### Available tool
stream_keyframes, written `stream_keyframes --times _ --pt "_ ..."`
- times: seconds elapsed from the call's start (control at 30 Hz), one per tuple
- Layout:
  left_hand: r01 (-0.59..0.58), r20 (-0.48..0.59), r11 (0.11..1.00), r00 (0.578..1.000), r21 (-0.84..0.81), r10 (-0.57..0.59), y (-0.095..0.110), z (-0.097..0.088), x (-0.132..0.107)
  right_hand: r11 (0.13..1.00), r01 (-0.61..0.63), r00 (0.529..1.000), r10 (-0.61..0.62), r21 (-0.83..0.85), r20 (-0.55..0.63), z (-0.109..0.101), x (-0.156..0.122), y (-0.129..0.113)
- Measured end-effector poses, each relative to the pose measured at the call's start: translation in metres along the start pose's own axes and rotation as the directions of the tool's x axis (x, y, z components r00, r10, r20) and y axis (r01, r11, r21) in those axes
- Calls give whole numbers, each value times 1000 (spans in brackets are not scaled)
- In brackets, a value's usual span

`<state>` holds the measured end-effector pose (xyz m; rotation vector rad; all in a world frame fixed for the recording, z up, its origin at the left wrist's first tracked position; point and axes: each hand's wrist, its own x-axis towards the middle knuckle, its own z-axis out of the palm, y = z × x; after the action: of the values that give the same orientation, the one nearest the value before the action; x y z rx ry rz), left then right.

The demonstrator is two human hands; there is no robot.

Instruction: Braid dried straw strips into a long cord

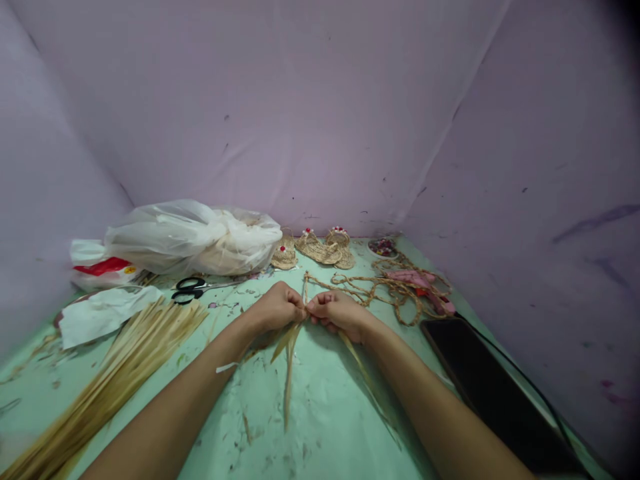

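My left hand (284, 307) and my right hand (336, 311) meet at the middle of the green surface, thumbs and fingers pinched together on dried plant-fibre strips (289, 360). Loose strip ends fan out below my fingers toward me, and one long strip trails under my right wrist. Just beyond my fingertips, a short twisted length runs up to a small fixed point (307, 275). From there a braided fibre cord (370, 290) spreads to the right in loose loops. The exact crossing of the strips is hidden by my fingers.
A bundle of dried strips (115, 373) lies left, near black-handled scissors (190, 291) and a white cloth (103, 313). Behind are a white plastic bag (195, 237), small woven slippers (320, 250) and a bowl of beads (383, 248). A black flat object (490, 387) with a cable lies right.
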<state>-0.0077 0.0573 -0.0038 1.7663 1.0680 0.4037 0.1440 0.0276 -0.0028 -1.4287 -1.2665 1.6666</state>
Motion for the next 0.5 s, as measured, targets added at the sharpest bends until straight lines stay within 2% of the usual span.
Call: stream_keyframes --times 0.13,0.33,0.5 --pt "25 18 1000 1000 7 -25 0 -3 0 994 -17 998 10 106 66 -5 3 4" --pt "27 64 1000 998 -2 -27 6 -4 -3 1000 -11 998 12 19 -62 0 4 4" --pt "7 139 1000 990 7 -7 9 -9 -6 1000 0 996 1 10 -89 3 4 4"
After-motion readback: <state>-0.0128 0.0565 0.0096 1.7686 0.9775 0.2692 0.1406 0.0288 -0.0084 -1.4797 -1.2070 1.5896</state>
